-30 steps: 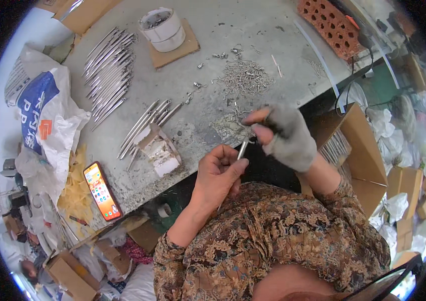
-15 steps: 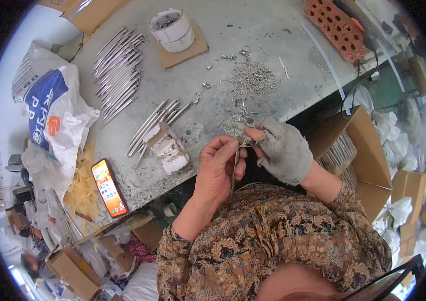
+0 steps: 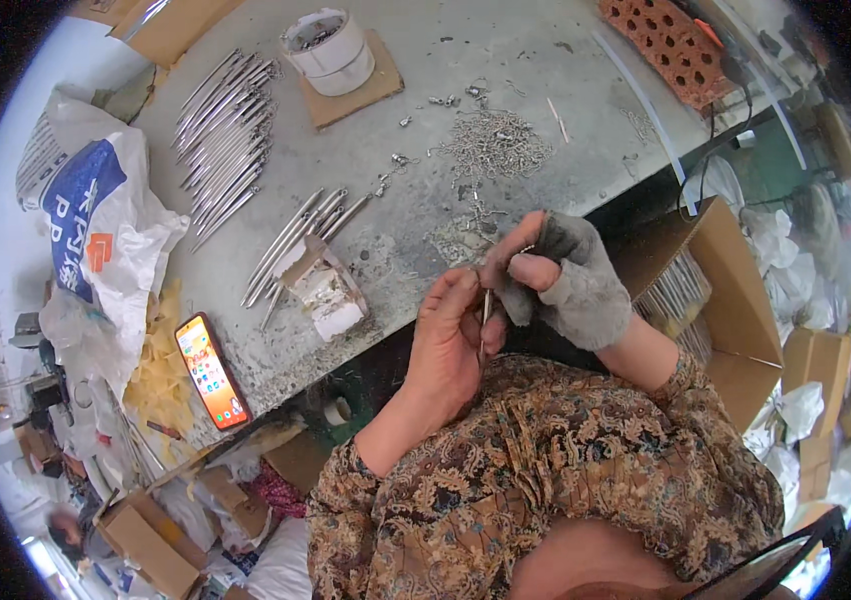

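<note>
My bare left hand (image 3: pixel 445 335) pinches a slim metal rod (image 3: pixel 486 325) upright between thumb and fingers, just off the table's near edge. My right hand (image 3: pixel 570 280), in a grey glove with bare fingertips, is curled at the rod's upper end; whatever its fingers grip there is too small to make out. Beyond my hands lies a heap of small wire links (image 3: pixel 495 145), with a few loose metal fittings (image 3: pixel 400 160) beside it. Several shiny rods (image 3: pixel 290 245) rest against a small worn white carton (image 3: pixel 325 290) on the left.
More rods (image 3: pixel 225 140) lie in rows farther back, near a white tub (image 3: pixel 328 55) on cardboard. A phone (image 3: pixel 211 370) with a lit screen sits at the near left, by a plastic sack (image 3: pixel 95 210). A perforated red brick (image 3: pixel 665 50) and an open carton (image 3: pixel 735 300) are on the right.
My right hand has turned, with its thumb and forefinger raised higher by the rod's top. My left hand has shifted slightly right with the rod. The view has moved a little.
</note>
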Demonstrator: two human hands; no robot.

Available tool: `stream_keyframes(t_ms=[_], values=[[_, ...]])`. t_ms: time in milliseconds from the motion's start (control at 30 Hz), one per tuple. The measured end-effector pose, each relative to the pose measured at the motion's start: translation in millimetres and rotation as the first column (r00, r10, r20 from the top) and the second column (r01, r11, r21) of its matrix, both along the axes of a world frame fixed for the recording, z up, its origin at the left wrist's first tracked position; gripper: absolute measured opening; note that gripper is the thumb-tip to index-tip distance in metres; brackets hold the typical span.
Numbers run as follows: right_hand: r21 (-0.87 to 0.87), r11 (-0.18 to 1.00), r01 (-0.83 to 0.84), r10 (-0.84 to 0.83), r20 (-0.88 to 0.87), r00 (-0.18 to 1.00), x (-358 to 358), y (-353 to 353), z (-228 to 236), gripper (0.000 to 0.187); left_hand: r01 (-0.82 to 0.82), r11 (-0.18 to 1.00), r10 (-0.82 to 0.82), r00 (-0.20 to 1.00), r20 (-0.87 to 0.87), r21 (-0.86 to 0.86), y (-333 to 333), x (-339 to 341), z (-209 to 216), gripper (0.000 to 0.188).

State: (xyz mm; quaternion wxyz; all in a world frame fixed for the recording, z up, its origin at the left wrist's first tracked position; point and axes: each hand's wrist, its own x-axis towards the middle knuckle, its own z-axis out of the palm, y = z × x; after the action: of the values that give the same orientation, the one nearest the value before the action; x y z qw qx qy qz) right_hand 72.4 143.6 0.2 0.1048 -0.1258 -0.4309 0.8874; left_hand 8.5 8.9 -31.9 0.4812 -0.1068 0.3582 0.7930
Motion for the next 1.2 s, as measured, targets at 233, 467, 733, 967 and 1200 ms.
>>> stream_keyframes(t_ms=[233, 467, 733, 967, 1200], values=[[0.465, 0.879, -0.108, -0.024, 0.269, 0.963, -1, 8, 2, 0.013, 0.098, 0.995, -0.098, 0.965, -0.244, -0.01, -2, -10, -4, 0.014], [0.426, 0.889, -0.167, 0.05, 0.27, 0.961, 7, 13, -10, 0.014, 0.214, 0.977, -0.212, 0.951, -0.224, -0.018, -7, -17, -13, 0.013], [0.452, 0.871, -0.191, 0.08, 0.253, 0.964, 10, 15, -6, 0.018, 0.219, 0.975, -0.221, 0.953, -0.209, -0.033, -7, -18, -11, 0.01], [0.974, 0.054, -0.22, -0.033, 0.222, 0.975, 13, 19, -16, 0.019, 0.156, 0.978, -0.195, 0.927, -0.322, -0.142, -3, -14, -7, 0.01], [0.377, 0.925, -0.047, -0.011, 0.151, 0.989, 13, 23, -28, 0.018, 0.148, 0.979, -0.182, 0.943, -0.28, -0.139, -5, -13, -10, 0.01]])
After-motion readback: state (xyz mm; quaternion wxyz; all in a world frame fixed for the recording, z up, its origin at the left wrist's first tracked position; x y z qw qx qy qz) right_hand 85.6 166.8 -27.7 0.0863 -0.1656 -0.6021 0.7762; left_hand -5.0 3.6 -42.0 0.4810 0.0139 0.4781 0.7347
